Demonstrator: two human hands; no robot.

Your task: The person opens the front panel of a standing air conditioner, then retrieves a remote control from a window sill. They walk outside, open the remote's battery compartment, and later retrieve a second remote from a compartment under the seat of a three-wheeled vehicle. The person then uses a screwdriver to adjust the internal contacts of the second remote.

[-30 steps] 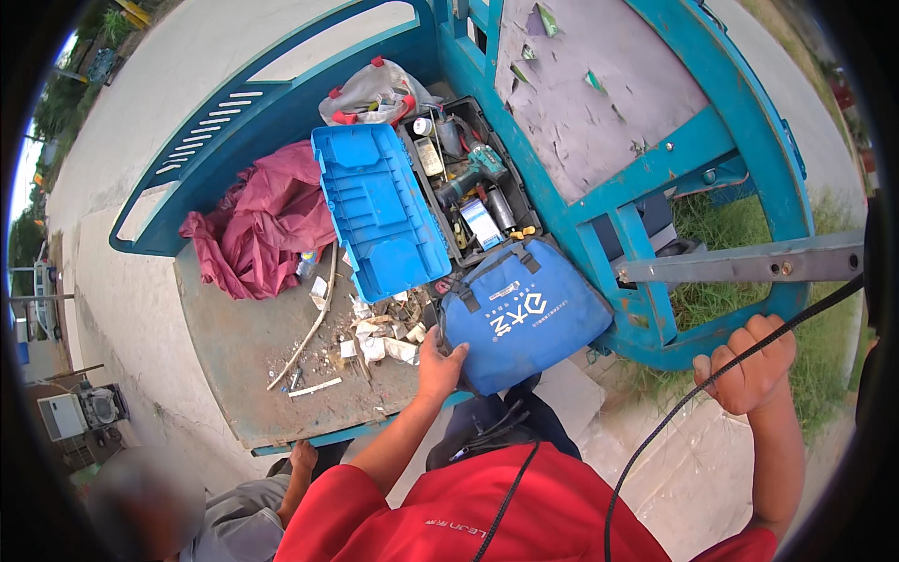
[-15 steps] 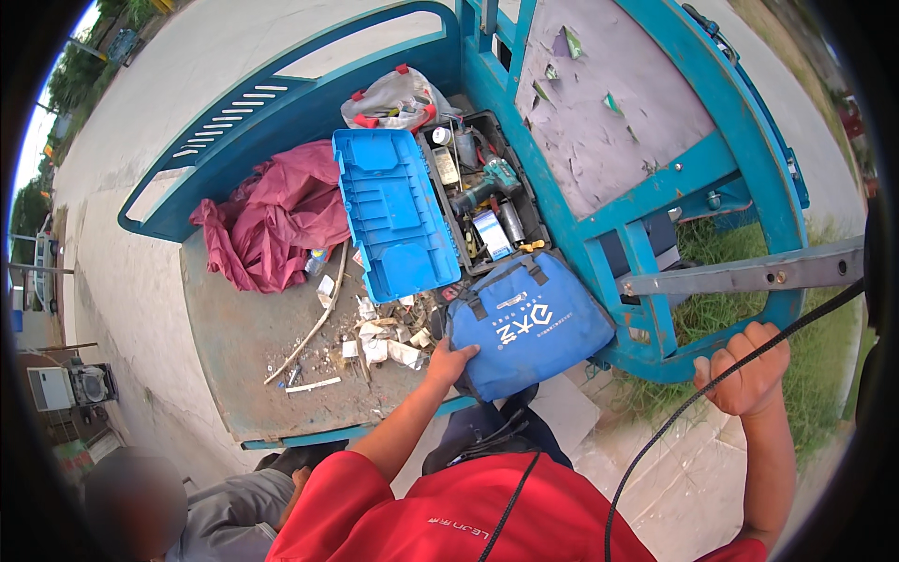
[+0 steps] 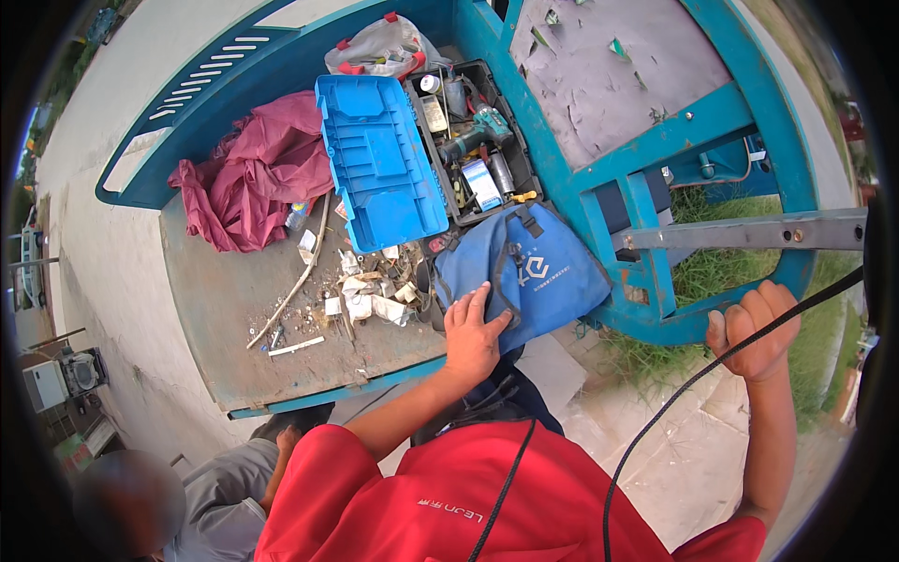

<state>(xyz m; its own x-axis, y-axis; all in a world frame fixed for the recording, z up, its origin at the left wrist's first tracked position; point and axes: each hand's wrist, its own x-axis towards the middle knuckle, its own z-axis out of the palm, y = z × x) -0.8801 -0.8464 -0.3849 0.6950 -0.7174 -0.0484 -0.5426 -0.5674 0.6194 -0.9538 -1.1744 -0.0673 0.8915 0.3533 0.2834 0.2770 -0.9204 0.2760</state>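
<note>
My left hand [image 3: 473,339] lies with its fingers spread on the near left part of a blue tool bag [image 3: 557,290]. The bag's flap and straps are creased under it, and the bag sits at the near right corner of a teal cart bed. My right hand [image 3: 760,328] is closed around the lower teal rail [image 3: 670,330] of the cart's frame; a black cord [image 3: 688,379] passes in front of that hand. Beyond the bag, an open toolbox [image 3: 529,173] holds a teal cordless drill [image 3: 482,131], a white-and-blue box [image 3: 481,184] and other tools. Its blue lid [image 3: 379,159] lies to the left.
A maroon cloth [image 3: 257,173] and a clear bag with red trim [image 3: 389,47] lie on the cart bed [image 3: 211,309]. Rubble [image 3: 370,295] and a stick [image 3: 304,267] are scattered there. A metal bar [image 3: 749,232] juts in from the right. Another person [image 3: 220,501] is at lower left.
My left hand has shifted from the bag's near left edge onto its top, fingers now spread. The bag has sagged and creased. The view has moved slightly; my right hand stays at the rail.
</note>
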